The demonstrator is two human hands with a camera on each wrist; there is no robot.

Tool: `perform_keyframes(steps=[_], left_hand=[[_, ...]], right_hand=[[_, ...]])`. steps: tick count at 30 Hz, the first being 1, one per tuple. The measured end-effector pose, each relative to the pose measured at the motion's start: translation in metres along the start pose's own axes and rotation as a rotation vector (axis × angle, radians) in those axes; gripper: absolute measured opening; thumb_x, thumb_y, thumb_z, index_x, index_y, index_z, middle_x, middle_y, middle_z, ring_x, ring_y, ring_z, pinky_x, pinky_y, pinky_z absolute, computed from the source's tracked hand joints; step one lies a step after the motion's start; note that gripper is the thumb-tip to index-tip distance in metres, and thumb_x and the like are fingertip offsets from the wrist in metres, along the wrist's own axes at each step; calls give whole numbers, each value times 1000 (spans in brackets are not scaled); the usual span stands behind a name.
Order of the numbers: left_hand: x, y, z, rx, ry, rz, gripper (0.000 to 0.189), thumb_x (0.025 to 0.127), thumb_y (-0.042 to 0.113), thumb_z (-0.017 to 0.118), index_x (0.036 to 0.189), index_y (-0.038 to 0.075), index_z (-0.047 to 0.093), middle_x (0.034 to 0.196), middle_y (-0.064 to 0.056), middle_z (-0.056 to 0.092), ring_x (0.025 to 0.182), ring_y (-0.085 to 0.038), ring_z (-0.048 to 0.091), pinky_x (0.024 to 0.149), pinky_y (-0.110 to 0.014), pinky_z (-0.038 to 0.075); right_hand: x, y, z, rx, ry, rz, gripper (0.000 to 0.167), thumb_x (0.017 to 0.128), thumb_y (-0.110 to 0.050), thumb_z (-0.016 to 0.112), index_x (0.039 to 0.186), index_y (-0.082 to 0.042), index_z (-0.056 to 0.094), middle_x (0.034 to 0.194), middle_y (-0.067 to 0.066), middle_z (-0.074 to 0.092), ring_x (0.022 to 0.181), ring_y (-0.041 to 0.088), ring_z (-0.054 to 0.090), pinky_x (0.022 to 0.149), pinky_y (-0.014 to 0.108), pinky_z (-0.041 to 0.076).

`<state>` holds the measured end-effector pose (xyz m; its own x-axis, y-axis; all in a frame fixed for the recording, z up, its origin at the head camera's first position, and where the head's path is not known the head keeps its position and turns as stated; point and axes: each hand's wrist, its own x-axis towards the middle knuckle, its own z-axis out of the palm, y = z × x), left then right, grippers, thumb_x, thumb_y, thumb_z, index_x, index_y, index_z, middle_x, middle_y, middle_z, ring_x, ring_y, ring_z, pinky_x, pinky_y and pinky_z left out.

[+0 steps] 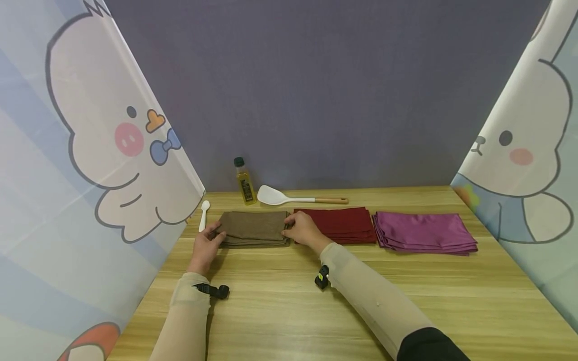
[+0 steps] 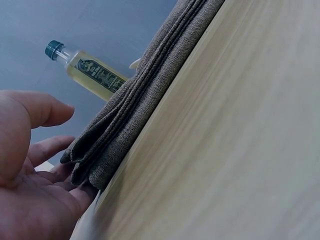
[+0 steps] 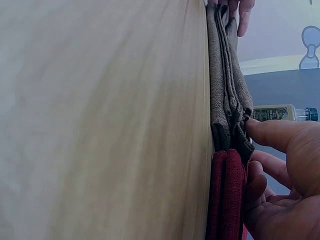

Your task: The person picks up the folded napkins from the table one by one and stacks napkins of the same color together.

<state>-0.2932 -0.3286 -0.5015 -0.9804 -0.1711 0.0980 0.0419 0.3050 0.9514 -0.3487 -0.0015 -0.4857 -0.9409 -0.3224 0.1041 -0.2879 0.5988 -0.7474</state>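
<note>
A folded brown cloth lies on the wooden table, with both hands at its two short ends. At its left end, my left hand touches the folded edge with the fingers; the thumb stands apart from the cloth in the left wrist view. My right hand touches the right end with thumb and fingertips spread along the edge. That hand also reaches over part of a folded dark red cloth, which lies close against the brown one. The layered folds of the brown cloth show in the right wrist view.
Right of the red cloth lies a folded purple satin cloth. Behind the cloths are an oil bottle with a green cap and a white spatula with a wooden handle end. A small white spoon lies at the left.
</note>
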Motion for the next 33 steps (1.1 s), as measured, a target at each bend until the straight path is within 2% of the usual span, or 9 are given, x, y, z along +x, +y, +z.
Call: perform_keyframes(steps=[5, 9, 14, 16, 21, 25, 28, 30, 33], left_hand=[[0, -1, -1, 6, -4, -8, 57, 108, 16, 61, 158, 0, 41, 165, -19, 35, 145, -36, 41, 102, -28, 44], [-1, 3, -1, 7, -12, -16, 57, 107, 13, 60, 158, -2, 40, 166, -19, 35, 145, -36, 42, 102, -28, 44], [-1, 2, -2, 12, -16, -24, 57, 108, 14, 60, 159, -1, 40, 165, -18, 36, 143, -35, 43, 99, -25, 45], [2, -3, -2, 5, -4, -10, 57, 107, 14, 61, 159, 0, 41, 165, -18, 37, 142, -34, 44, 95, -19, 45], [0, -2, 0, -39, 25, 14, 57, 107, 12, 61, 159, 1, 41, 165, -17, 37, 146, -34, 43, 91, -13, 46], [-2, 1, 1, -62, 58, 34, 56, 106, 9, 61, 158, 1, 42, 163, -17, 39, 147, -34, 42, 105, -28, 48], [-2, 3, 1, -62, 91, 74, 57, 106, 9, 62, 158, -1, 41, 162, -21, 40, 150, -35, 38, 119, -42, 36], [-3, 5, 3, -69, 123, 107, 59, 105, 11, 64, 158, -2, 40, 161, -24, 40, 151, -36, 35, 124, -45, 28], [-5, 8, 5, -75, 166, 157, 63, 104, 16, 68, 157, -3, 40, 161, -25, 40, 152, -35, 33, 125, -47, 22]], right_hand=[[1, 1, 0, 6, -7, -1, 38, 91, -20, 85, 126, -8, 74, 120, 9, 66, 88, 16, 64, 82, 37, 57], [1, 1, 0, 23, -13, 2, 38, 91, -20, 84, 126, -7, 74, 120, 10, 66, 78, 14, 64, 76, 34, 57], [2, 1, 0, 16, -9, 2, 37, 91, -20, 85, 125, -8, 75, 122, 10, 67, 83, 13, 63, 79, 35, 57], [2, 1, 0, 13, -7, -1, 37, 91, -20, 84, 125, -7, 75, 124, 10, 67, 84, 13, 63, 79, 35, 57], [-1, 1, 0, 44, -6, -12, 36, 93, -17, 82, 127, -6, 74, 122, 11, 65, 72, 14, 63, 68, 32, 57], [-5, 2, -1, 73, -3, -38, 36, 94, -14, 80, 128, -4, 72, 117, 11, 60, 67, 15, 63, 61, 30, 55], [-8, 3, -3, 89, 7, -59, 36, 95, -14, 79, 129, -5, 72, 114, 8, 58, 75, 15, 62, 62, 30, 55], [-10, 3, -4, 104, 14, -72, 34, 97, -13, 78, 130, -6, 72, 114, 6, 58, 81, 15, 61, 63, 31, 55], [-14, 5, -7, 99, 26, -94, 32, 99, -15, 75, 130, -8, 72, 113, 3, 58, 87, 15, 60, 68, 32, 54]])
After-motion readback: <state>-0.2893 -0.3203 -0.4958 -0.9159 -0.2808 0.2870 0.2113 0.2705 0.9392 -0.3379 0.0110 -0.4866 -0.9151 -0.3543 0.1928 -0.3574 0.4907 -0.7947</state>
